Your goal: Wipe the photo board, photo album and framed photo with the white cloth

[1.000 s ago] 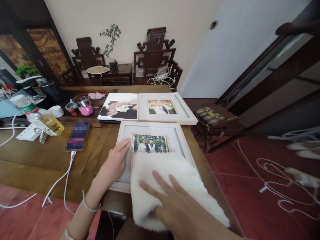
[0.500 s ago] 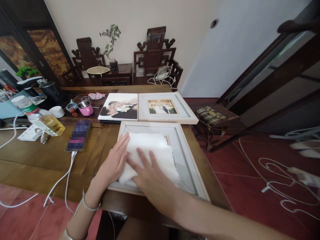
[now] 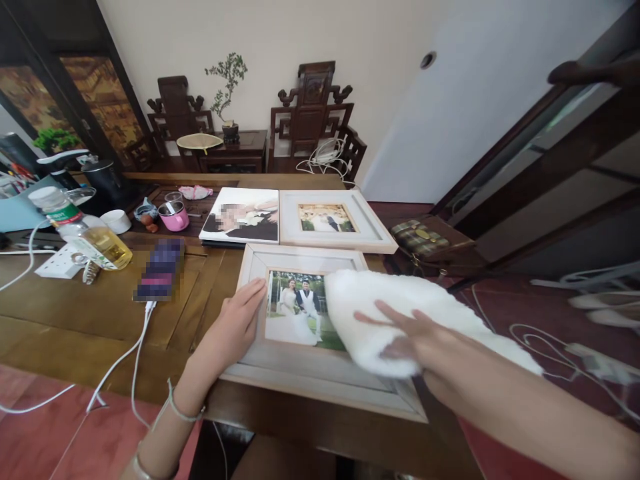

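Observation:
A white-framed wedding photo [image 3: 295, 373] lies flat at the near edge of the wooden table [image 3: 95, 313]. My left hand [image 3: 235, 327] lies flat and open on the frame's left border, fingers stretched out. My right hand [image 3: 420, 340] presses with spread fingers on a fluffy white cloth [image 3: 380, 307] that covers the frame's right side and hangs past the table edge. The picture in the frame is uncovered.
Behind lie a second framed photo [image 3: 330, 220] and an unframed print [image 3: 243, 215]. To the left are a phone [image 3: 160, 270] on a white cable, a bottle [image 3: 83, 230] lying down, a pink cup [image 3: 174, 216] and a power strip [image 3: 63, 261]. Red tiled floor with cables lies to the right.
My right hand has swept the white cloth from the near edge up over the picture, then off to the frame's right side. The left hand has stayed on the left border.

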Available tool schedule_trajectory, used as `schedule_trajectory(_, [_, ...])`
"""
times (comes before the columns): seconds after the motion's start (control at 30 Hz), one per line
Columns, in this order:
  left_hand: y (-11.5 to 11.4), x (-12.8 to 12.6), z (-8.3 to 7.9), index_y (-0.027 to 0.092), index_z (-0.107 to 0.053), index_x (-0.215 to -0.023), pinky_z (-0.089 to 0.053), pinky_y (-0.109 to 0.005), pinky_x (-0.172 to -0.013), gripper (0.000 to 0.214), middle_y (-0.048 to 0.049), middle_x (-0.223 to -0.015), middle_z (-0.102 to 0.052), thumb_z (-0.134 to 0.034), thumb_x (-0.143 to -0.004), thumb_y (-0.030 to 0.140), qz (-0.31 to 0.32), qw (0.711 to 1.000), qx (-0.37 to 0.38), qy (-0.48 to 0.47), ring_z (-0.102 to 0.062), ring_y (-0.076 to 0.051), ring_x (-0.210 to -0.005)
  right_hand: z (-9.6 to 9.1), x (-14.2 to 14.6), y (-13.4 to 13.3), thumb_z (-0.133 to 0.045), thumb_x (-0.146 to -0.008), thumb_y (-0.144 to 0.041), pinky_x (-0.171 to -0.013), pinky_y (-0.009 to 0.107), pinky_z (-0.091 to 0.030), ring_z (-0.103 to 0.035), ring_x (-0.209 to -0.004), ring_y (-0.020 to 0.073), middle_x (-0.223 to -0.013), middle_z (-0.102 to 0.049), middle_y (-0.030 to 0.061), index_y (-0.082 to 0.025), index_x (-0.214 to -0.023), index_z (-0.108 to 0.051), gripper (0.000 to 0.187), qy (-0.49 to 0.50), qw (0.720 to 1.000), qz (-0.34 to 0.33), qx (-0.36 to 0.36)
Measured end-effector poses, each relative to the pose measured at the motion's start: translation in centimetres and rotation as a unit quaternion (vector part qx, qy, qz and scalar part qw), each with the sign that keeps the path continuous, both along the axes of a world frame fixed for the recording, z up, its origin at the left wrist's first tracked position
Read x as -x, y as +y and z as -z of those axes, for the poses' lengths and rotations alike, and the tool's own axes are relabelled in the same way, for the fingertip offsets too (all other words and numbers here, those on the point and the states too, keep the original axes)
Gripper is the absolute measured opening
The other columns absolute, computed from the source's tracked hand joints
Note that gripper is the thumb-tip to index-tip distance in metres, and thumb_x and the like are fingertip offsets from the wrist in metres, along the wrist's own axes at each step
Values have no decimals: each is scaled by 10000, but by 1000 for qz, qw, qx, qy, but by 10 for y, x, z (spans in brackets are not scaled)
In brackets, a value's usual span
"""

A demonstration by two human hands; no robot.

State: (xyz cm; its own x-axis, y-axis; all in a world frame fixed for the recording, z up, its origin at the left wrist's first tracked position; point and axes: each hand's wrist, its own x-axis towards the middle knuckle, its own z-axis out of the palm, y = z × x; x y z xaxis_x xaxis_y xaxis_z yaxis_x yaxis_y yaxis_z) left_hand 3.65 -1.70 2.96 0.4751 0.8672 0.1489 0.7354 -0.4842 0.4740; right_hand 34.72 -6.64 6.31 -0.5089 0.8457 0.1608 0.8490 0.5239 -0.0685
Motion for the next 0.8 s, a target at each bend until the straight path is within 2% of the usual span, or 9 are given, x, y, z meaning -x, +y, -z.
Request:
schedule_trajectory(0.07, [0, 0, 0, 197, -368, -1385, -320, -506, -1080, 503, -111, -1474, -360, -310, -897, 90, -3, 1000, 4, -3, -301, -219, -1377, -8, 9, 25, -359, -652, 57, -871, 416, -513, -558, -1148, 296, -1332, -531, 131, -206, -1046, -680, 572, -7, 999, 44, 12])
schedule_trajectory(0.1, [0, 0, 0, 202, -370, -1385, -321, -506, -1079, 506, -110, -1473, -363, -315, -895, 88, -3, 1000, 3, -6, -305, -219, -1375, -11, 18, 39, -349, -644, 68, -880, 436, -504, -531, -1176, 313, -1338, -512, 175, -169, -1132, -638, 615, -12, 998, 56, 22])
schedule_trajectory(0.2, [1, 1, 2, 202, -381, -1382, -319, -481, -1090, 509, -110, -1462, -380, -335, -890, 81, 1, 1000, -11, -28, -322, -214, -1367, -17, 60, 81, -354, -603, 82, -1001, 543, -387, -351, -1318, 327, -1413, -440, 121, -179, -1229, -569, 711, -11, 1000, 17, 8])
schedule_trajectory(0.3, [3, 1, 4, 200, -424, -1357, -324, -445, -1098, 502, -106, -1433, -419, -338, -883, 63, 10, 998, -28, -47, -344, -209, -1354, -19, 108, 106, -374, -573, 97, -1054, 608, -262, -180, -1388, 315, -1473, -361, 71, -204, -1276, -526, 780, -21, 991, -122, 54])
schedule_trajectory(0.37, [4, 2, 5, 204, -452, -1338, -329, -450, -1095, 516, -106, -1413, -441, -332, -865, 35, 10, 998, -29, -51, -353, -220, -1347, -21, 131, 110, -364, -595, 111, -1038, 641, -241, -164, -1387, 338, -1469, -354, 127, -137, -1277, -518, 742, -35, 985, -151, 77])
schedule_trajectory(0.43, [4, 3, 5, 189, -461, -1329, -324, -472, -1094, 544, -118, -1405, -447, -322, -838, 3, 7, 998, -25, -48, -356, -232, -1343, -23, 142, 109, -357, -609, 122, -1021, 656, -242, -178, -1381, 352, -1444, -384, 165, -104, -1250, -535, 702, -45, 986, -138, 86])
schedule_trajectory(0.57, [4, 4, 7, 146, -436, -1341, -305, -483, -1104, 580, -139, -1434, -408, -300, -805, -28, 12, 999, -20, -48, -333, -229, -1357, -28, 122, 103, -367, -593, 131, -1024, 647, -243, -228, -1371, 336, -1354, -502, 163, -121, -1155, -608, 661, -65, 989, -87, 103])
schedule_trajectory(0.7, [3, 3, 7, 178, -400, -1364, -292, -477, -1114, 621, -108, -1455, -389, -298, -791, -41, 9, 999, -17, -46, -320, -206, -1366, -31, 71, 98, -328, -584, 141, -1051, 612, -249, -282, -1355, 297, -1246, -600, 142, -147, -1117, -644, 683, -91, 987, -1, 132])
schedule_trajectory(0.8, [0, 0, 2, 190, -400, -1363, -312, -495, -1096, 615, -102, -1462, -383, -297, -798, -32, -10, 999, -1, -33, -314, -215, -1371, -25, 38, 87, -289, -571, 147, -1061, 579, -273, -276, -1353, 281, -1250, -599, 137, -140, -1072, -664, 689, -107, 987, 29, 114])
